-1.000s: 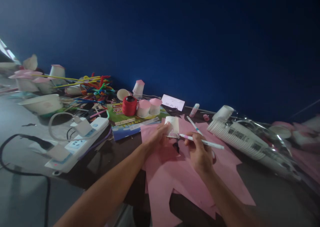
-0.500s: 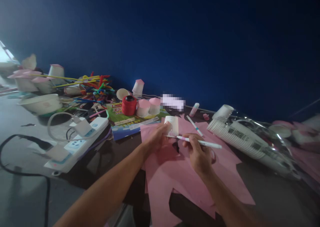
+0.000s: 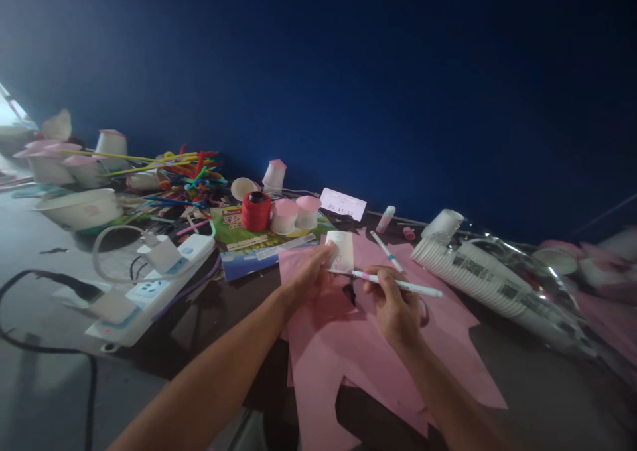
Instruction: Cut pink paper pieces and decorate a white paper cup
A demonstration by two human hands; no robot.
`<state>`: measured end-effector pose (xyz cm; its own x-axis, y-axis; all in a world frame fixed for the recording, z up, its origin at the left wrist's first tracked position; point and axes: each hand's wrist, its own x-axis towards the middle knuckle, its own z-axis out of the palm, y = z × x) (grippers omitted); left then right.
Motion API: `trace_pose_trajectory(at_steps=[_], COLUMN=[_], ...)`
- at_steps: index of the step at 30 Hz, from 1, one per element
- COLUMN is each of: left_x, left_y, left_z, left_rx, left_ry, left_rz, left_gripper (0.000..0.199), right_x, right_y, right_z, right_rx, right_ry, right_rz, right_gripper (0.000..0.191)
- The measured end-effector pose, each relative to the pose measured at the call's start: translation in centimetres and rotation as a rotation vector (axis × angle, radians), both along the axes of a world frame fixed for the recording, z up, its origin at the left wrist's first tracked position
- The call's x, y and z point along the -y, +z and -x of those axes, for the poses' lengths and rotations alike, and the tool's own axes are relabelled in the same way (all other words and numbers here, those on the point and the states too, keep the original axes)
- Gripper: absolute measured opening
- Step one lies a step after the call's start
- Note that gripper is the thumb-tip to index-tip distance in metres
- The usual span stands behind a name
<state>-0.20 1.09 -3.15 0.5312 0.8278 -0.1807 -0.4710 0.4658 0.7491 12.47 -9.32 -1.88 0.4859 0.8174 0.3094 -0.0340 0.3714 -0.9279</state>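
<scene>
So this looks like the drawing step. The left hand [image 3: 311, 268] is clamped around the side of a small paper cup [image 3: 343, 242], holding it over the pink paper [image 3: 318, 365], and the right hand [image 3: 398, 305] has a white marker [image 3: 421, 288] pinched between thumb and fingers. There are pink squiggles [image 3: 341, 263] on the cup, and the marker tip sits right by its lower edge. Can't tell if it's actually touching.

My take: another stroke here calls for a steady cup and a light touch, maybe a small turn of the cup to get fresh surface facing the tip.

Hard to make out: the squiggles are too small and blurry to read as any shape. The left fingers behind the cup are hidden, and so is its far side. No clue what the dark patch [image 3: 351, 295] under the tip is, or the curved thing [image 3: 424, 312] half behind the right hand. Both forearms run off the bottom.
</scene>
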Motion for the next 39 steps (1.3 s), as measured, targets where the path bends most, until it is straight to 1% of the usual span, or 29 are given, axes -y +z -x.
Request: trace_pose_trajectory(at_steps=[3,8,11,14,17,19,24,29,32,34,39], left_x=[0.2,0.5,0.7,0.7,0.8,0.8,1.0,0.9,0.9,0.9,0.8], left_y=[0.2,0.9,1.2,1.4,1.3,1.4,1.7,1.5,1.5,1.5,1.2], left_z=[0.1,0.1,0.1,0.1,0.1,0.1,0.3,0.4,0.3,0.2,0.2], left_rx=[0.0,-0.026,-0.001,-0.005,-0.054,-0.086,-0.119,-0.129,-0.088,-0.061,-0.104], left_ry=[-0.023,-0.007,-0.008,-0.025,-0.015,-0.002,0.01,0.008,-0.006,0.0,0.033], left_rz=[-0.105,-0.068,-0.054,-0.07,-0.098,-0.121,-0.189,-0.194,-0.167,-0.158,-0.154], left_gripper=[0.042,0.044,0.044,0.044,0.045,0.047,0.049,0.047,0.045,0.045,0.045], right_x=[0.1,0.0,-0.1,-0.1,-0.1,-0.1,0.1,0.0,0.0,0.0,0.0], right_y=[-0.2,-0.2,0.2,0.5,0.5,0.3,-0.2,-0.1,0.4,0.8,1.2], right_z=[-0.2,-0.2,0.1,0.3,0.2,0.1,-0.2,-0.1,0.2,0.4,0.4], right_rx=[0.072,0.114,0.031,-0.065,-0.089,-0.059,0.06,0.099,0.005,-0.086,-0.199], right_ry=[-0.003,-0.035,-0.056,-0.034,-0.009,0.008,-0.006,-0.033,-0.058,-0.042,0.0], right_rz=[0.001,0.02,0.015,0.017,0.006,0.007,0.015,0.021,0.015,0.015,0.036], right_gripper=[0.023,0.024,0.022,0.022,0.022,0.022,0.025,0.025,0.025,0.026,0.027])
